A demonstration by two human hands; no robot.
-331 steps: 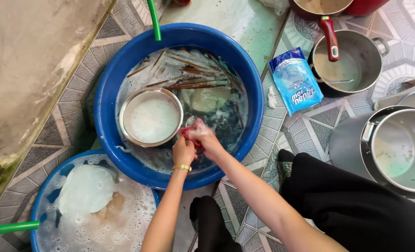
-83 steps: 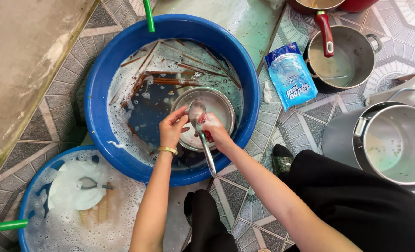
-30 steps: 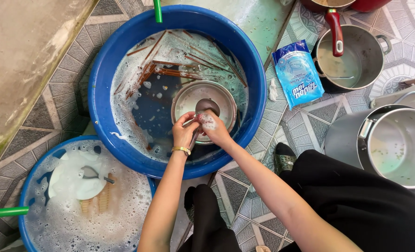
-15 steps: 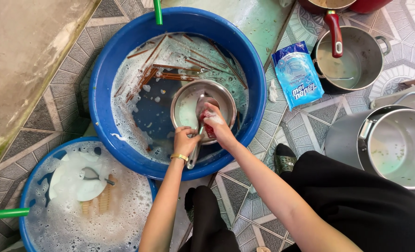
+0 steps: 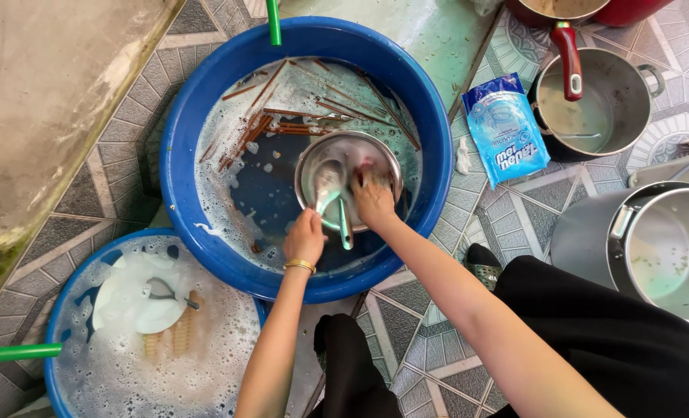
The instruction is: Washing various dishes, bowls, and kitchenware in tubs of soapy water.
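A round steel bowl (image 5: 375, 149) sits in soapy water inside the big blue basin (image 5: 182, 147). My left hand (image 5: 305, 238) grips the bowl's near rim. A metal ladle (image 5: 327, 183) lies across the bowl, its handle pointing toward me. My right hand (image 5: 374, 200) presses a reddish scrubber, mostly hidden under my fingers, against the inside of the bowl. Several brown chopsticks (image 5: 282, 124) float at the far side of the basin.
A second blue basin (image 5: 65, 302) at lower left holds foam, a white plate (image 5: 131, 298) and cutlery. A blue soap pouch (image 5: 505, 130) lies on the tiled floor. A pot with a red-handled pan (image 5: 592, 97) and a large steel pot (image 5: 666, 248) stand at right. Green hoses (image 5: 15, 353) enter both basins.
The bowl has shifted slightly; the ladle now lies flat across it. My left hand has moved onto the bowl's rim, and my right hand rubs deeper inside the bowl.
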